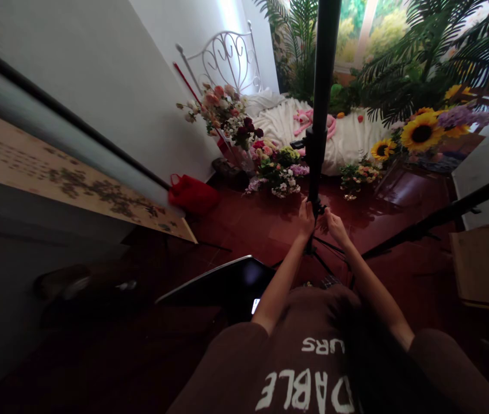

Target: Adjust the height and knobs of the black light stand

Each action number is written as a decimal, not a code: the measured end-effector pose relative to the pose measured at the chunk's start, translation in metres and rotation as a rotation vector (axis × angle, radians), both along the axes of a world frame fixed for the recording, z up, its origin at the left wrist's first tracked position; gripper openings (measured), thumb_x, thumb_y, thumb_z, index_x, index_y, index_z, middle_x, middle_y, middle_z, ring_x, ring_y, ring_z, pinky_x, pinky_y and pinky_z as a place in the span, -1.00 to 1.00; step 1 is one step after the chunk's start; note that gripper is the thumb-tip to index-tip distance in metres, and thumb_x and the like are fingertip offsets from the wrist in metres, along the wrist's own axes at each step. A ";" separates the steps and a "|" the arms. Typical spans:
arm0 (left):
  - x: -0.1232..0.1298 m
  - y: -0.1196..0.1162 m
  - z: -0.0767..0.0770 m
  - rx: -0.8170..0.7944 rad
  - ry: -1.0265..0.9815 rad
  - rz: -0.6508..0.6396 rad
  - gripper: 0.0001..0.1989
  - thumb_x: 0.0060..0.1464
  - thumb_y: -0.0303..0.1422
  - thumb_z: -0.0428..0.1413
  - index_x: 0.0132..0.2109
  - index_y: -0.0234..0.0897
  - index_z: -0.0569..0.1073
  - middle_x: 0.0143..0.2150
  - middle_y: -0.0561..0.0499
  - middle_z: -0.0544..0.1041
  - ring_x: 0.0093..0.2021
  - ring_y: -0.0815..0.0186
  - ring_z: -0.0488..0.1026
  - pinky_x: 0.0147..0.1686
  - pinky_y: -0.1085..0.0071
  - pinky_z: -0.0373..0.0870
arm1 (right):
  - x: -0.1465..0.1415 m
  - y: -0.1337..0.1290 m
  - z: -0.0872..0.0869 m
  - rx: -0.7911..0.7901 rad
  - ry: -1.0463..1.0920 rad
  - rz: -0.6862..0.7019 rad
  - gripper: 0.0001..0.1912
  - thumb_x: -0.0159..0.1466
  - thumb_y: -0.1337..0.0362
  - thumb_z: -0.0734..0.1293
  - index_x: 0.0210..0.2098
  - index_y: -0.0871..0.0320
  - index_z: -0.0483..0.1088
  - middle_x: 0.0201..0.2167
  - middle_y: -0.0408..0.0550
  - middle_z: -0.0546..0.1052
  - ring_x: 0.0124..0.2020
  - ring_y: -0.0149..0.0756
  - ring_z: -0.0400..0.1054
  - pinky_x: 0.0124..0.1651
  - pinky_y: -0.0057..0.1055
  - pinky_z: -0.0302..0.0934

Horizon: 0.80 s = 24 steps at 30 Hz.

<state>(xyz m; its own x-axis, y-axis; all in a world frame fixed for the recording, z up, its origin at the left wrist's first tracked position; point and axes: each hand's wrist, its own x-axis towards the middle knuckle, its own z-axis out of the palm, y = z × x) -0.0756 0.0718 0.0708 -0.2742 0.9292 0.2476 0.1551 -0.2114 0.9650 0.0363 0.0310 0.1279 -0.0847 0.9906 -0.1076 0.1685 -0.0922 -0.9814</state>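
A black light stand (pixel 321 86) rises upright in front of me, its thin legs (pixel 323 263) spreading near the floor. My left hand (pixel 306 215) is closed around the lower pole from the left side. On the other side, my right hand (pixel 334 223) has its fingers bent together at a small black knob (pixel 321 209) on the stand's lower collar. Fingertips of both hands are partly hidden, and the knob is small and dark. A second clamp (pixel 302 144) juts from the pole higher up.
Another black pole (pixel 434 218) slants in from the right, beside a cardboard box (pixel 488 261). To the left are a red bag (pixel 193 192), a painted scroll (pixel 76 178) and a dark panel (pixel 222 282). Flowers (pixel 270 161), sunflowers (pixel 421 133) and a white-draped bed (pixel 356 141) stand ahead.
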 end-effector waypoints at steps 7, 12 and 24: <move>0.057 -0.086 -0.063 -0.430 0.005 0.119 -0.59 0.31 -0.22 -0.02 0.18 -0.39 0.28 0.23 -0.42 0.35 0.22 0.09 0.41 0.25 0.12 0.30 | 0.067 -0.059 -0.029 -0.192 0.085 -0.160 -0.19 0.18 -0.51 0.01 -0.41 0.09 0.39 -0.44 0.10 0.63 -0.55 -0.26 0.48 -0.48 -0.37 0.36; 0.105 -0.111 -0.068 -0.481 -0.012 -0.177 -0.71 0.28 -0.29 0.03 0.09 -0.30 0.29 0.12 -0.32 0.43 0.14 0.13 0.46 0.21 0.14 0.33 | 0.138 -0.100 -0.032 -0.228 0.006 -0.421 -0.24 0.20 -0.49 0.00 -0.40 0.06 0.35 -0.47 0.14 0.61 -0.52 -0.17 0.51 -0.48 -0.30 0.39; 0.228 -0.042 0.020 0.128 -0.028 -0.847 -0.57 0.33 -0.07 -0.06 0.15 -0.28 0.35 0.15 -0.23 0.47 0.17 0.20 0.45 0.20 0.20 0.36 | 0.276 -0.097 0.026 -0.235 -0.003 -0.710 -0.47 0.35 -0.26 0.15 -0.38 0.09 0.25 -0.53 -0.03 0.55 -0.68 -0.41 0.30 -0.69 -0.53 0.04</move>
